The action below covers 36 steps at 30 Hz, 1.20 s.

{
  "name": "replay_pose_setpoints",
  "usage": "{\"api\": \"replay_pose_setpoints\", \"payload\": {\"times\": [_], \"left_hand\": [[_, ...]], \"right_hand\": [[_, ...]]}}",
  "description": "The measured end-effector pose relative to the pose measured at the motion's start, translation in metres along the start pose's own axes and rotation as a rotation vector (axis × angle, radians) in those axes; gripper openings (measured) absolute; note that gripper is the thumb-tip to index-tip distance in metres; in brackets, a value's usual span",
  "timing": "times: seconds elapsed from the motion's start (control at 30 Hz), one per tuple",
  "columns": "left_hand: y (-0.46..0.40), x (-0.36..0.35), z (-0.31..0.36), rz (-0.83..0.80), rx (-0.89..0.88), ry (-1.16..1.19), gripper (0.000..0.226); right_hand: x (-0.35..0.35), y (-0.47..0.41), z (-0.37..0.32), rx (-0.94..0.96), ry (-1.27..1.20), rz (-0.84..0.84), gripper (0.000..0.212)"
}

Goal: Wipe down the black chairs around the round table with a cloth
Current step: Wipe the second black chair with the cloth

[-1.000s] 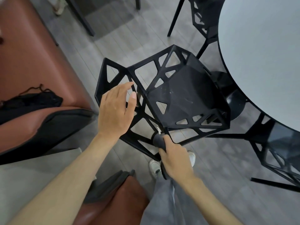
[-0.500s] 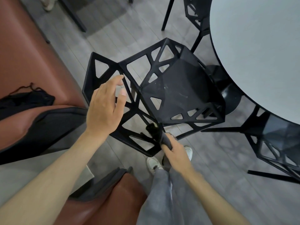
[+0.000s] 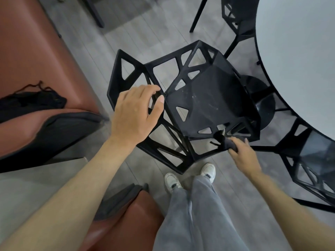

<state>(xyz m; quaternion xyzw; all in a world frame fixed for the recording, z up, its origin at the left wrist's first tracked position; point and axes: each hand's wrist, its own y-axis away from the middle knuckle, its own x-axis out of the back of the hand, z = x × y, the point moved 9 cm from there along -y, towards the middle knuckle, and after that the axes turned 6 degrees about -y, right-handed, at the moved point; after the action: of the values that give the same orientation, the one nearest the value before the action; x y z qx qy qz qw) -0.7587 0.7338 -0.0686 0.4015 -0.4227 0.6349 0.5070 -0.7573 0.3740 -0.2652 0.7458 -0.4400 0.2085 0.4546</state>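
A black chair [image 3: 204, 98] with a lattice frame of triangular holes stands in the middle, its dusty seat facing the round table [image 3: 299, 57]. My left hand [image 3: 135, 113] lies over the top of the chair's backrest, fingers bent onto a bar; whether they close round it I cannot tell. My right hand [image 3: 243, 153] grips a dark grey cloth [image 3: 227, 142] and holds it against the near right edge of the seat frame.
Two more black chairs stand by the table, one at the top right [image 3: 235, 20], one at the right edge [image 3: 311, 156]. A brown leather bench [image 3: 32, 57] with a black bag [image 3: 30, 102] fills the left. My white shoes [image 3: 190, 174] stand just below the chair.
My right hand has slid the cloth to the right along the seat's near frame. My left hand has come down from hovering onto the backrest bar.
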Motion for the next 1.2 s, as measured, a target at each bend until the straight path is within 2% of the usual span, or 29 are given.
{"api": "replay_pose_setpoints", "payload": {"times": [0.07,0.17,0.27,0.33,0.43,0.5,0.6,0.7,0.8,0.87,0.97,1.07,1.2], "left_hand": [[-0.001,-0.003,-0.002,-0.031,-0.006,-0.037,0.048],[-0.005,-0.006,-0.007,-0.083,-0.028,-0.094,0.051],[-0.013,-0.002,-0.029,-0.156,-0.037,-0.144,0.055],[-0.02,0.005,-0.05,-0.175,-0.045,-0.155,0.055],[-0.028,0.017,-0.081,-0.185,-0.056,-0.182,0.054],[-0.032,0.023,-0.093,-0.199,-0.066,-0.211,0.056],[-0.031,0.026,-0.091,-0.182,-0.138,-0.297,0.053],[-0.015,0.024,-0.066,-0.106,-0.295,-0.42,0.035],[0.016,0.009,-0.036,-0.082,-0.306,-0.356,0.027],[0.049,-0.017,-0.01,-0.135,-0.286,-0.295,0.029],[0.105,-0.077,0.019,-0.265,-0.239,-0.264,0.033],[0.126,-0.117,0.017,-0.344,-0.083,-0.222,0.036],[0.113,-0.131,-0.004,-0.352,0.123,-0.303,0.04]], "right_hand": [[-0.016,0.005,-0.017,-0.004,-0.005,0.001,0.027],[-0.054,0.031,-0.083,0.119,-0.036,-0.013,0.025],[-0.082,0.051,-0.126,0.127,-0.141,0.007,0.022],[-0.102,0.055,-0.14,0.177,-0.155,-0.011,0.031],[-0.132,0.053,-0.159,0.342,-0.138,-0.164,0.051],[-0.138,0.051,-0.161,0.394,-0.088,-0.225,0.056],[-0.121,0.044,-0.121,0.283,-0.09,-0.201,0.052],[-0.096,0.045,-0.022,0.044,-0.056,-0.138,0.051],[-0.072,0.056,0.063,-0.152,-0.118,-0.094,0.057],[-0.072,0.062,0.075,-0.136,-0.134,-0.107,0.065],[-0.085,0.065,0.043,-0.018,-0.205,-0.054,0.067],[-0.105,0.065,-0.025,0.118,-0.25,0.009,0.058],[-0.142,0.065,-0.117,0.296,-0.249,-0.066,0.054]]}}
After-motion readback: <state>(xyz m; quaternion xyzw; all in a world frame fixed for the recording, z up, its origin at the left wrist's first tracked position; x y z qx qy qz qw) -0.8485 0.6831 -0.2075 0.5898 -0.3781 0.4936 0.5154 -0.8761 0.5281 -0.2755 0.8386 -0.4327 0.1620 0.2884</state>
